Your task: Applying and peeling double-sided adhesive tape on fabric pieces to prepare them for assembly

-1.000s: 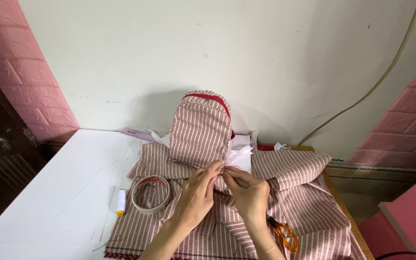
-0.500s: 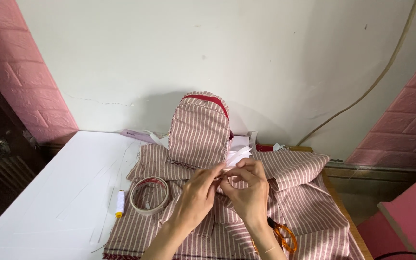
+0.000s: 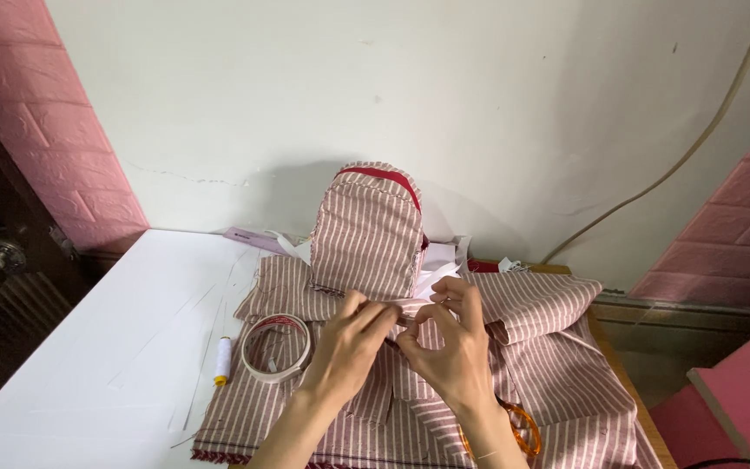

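Both hands, left [image 3: 349,339] and right [image 3: 449,343], pinch a striped fabric strip [image 3: 410,306] before the upright pouch [image 3: 366,230]; slackened pinch might release the fold.

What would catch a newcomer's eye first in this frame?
The small striped backpack with a red zipper, standing upright against the white wall, draws the eye first. Just in front of it, the left hand and right hand meet, pinching a narrow strip of the pink-and-white striped fabric spread over the table. To the left lie a tape roll and a white thread spool.
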